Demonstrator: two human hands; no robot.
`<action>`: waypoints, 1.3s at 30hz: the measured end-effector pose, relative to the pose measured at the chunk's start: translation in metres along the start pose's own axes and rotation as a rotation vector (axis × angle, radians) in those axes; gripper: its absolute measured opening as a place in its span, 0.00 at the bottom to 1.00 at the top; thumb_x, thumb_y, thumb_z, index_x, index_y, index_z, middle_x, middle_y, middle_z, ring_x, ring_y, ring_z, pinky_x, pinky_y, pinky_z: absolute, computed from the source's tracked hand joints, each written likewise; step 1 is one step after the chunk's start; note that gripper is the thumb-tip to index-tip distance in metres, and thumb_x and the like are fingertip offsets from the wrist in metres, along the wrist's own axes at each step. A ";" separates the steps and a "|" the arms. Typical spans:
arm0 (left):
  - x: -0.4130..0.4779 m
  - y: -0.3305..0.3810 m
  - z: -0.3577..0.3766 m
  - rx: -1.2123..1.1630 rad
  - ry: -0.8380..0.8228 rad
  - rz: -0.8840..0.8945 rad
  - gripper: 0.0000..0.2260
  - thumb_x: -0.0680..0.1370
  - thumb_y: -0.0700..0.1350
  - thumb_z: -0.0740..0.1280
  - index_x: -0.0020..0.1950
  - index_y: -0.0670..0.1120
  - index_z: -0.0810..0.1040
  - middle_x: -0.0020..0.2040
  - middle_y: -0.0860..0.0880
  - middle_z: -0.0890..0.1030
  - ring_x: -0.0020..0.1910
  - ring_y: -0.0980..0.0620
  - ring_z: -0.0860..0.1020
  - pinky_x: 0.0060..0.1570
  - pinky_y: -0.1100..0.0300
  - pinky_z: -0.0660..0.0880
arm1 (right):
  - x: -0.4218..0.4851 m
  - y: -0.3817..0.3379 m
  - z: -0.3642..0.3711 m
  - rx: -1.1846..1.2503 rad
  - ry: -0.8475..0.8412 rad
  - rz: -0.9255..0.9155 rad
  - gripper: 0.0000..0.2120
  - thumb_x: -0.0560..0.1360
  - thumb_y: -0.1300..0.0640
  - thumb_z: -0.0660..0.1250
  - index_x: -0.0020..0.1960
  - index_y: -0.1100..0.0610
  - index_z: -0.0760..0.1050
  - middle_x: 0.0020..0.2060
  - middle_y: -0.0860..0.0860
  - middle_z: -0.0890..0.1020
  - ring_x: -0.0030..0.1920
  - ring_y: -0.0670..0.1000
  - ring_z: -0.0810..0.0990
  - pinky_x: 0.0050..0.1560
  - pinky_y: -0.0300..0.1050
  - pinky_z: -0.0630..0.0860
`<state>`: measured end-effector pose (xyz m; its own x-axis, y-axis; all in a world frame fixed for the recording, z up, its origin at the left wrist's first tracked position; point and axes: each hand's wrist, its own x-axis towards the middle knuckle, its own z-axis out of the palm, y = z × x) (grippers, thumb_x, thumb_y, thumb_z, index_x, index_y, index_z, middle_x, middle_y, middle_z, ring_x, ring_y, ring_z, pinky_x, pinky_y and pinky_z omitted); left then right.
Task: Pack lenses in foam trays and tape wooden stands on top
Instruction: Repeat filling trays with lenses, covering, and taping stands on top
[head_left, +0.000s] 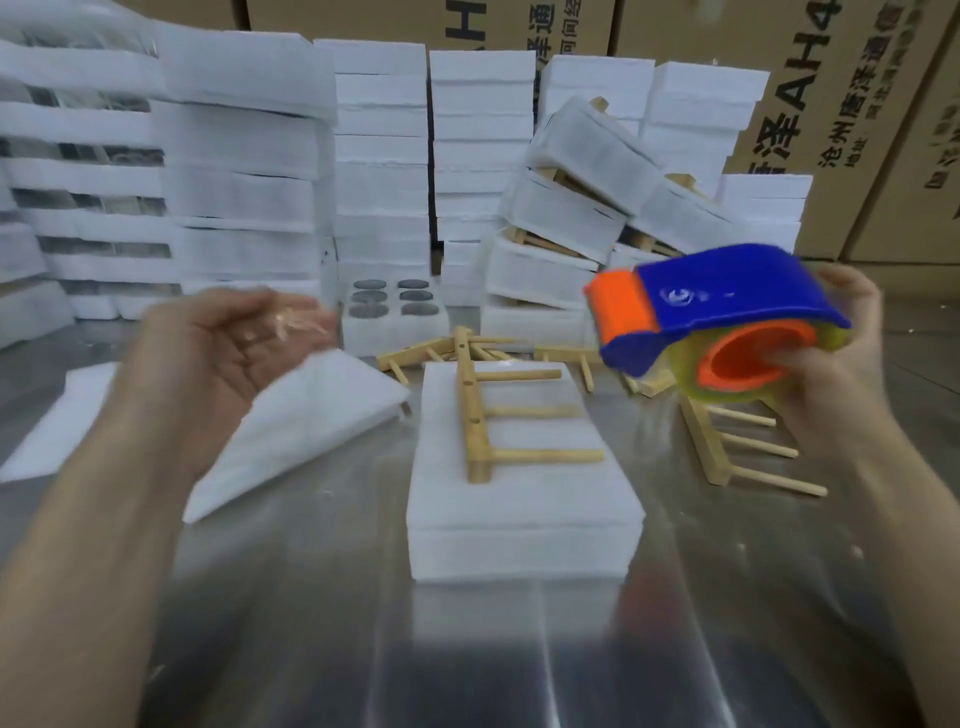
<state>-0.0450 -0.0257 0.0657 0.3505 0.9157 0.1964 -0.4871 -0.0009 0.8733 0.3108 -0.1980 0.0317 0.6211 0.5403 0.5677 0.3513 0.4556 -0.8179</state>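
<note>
We note: right hand (841, 364) grips the dispenser (727, 301); left hand (228, 353) palm-up, fingers relaxed, holding nothing clear. A stand (478, 410) lies on the near tray (524, 514).

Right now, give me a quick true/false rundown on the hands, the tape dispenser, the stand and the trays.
1. The right hand holds the tape dispenser. True.
2. The wooden stand stands upright on the foam tray. False: it lies flat on the closed tray's top.
3. The open tray at the back shows six dark lenses. True.
4. The left hand presses the stand down. False: it is raised, palm up, to the left of the tray and apart from the stand.
</note>
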 end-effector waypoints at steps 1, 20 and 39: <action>0.002 -0.004 -0.002 0.065 0.035 -0.026 0.20 0.79 0.39 0.58 0.33 0.39 0.84 0.33 0.45 0.85 0.33 0.53 0.84 0.33 0.69 0.78 | 0.000 0.002 -0.002 -0.021 0.030 0.024 0.33 0.69 0.76 0.65 0.60 0.42 0.64 0.43 0.38 0.84 0.44 0.43 0.84 0.38 0.41 0.82; 0.021 -0.053 -0.016 0.669 0.194 -0.088 0.12 0.79 0.43 0.67 0.40 0.36 0.79 0.29 0.46 0.83 0.25 0.53 0.81 0.37 0.63 0.81 | 0.002 0.014 -0.011 -0.229 -0.055 0.193 0.33 0.69 0.75 0.67 0.53 0.35 0.71 0.45 0.41 0.83 0.47 0.49 0.83 0.38 0.45 0.81; 0.001 -0.118 0.011 1.948 0.141 0.093 0.10 0.80 0.45 0.57 0.49 0.44 0.77 0.44 0.49 0.76 0.47 0.46 0.75 0.37 0.58 0.64 | 0.001 0.017 -0.018 -0.242 -0.112 0.288 0.34 0.68 0.78 0.62 0.52 0.38 0.71 0.47 0.49 0.81 0.45 0.52 0.81 0.29 0.38 0.78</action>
<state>0.0218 -0.0294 -0.0321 0.2761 0.9067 0.3188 0.9409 -0.3226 0.1026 0.3299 -0.2021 0.0170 0.6430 0.7016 0.3070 0.3366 0.1011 -0.9362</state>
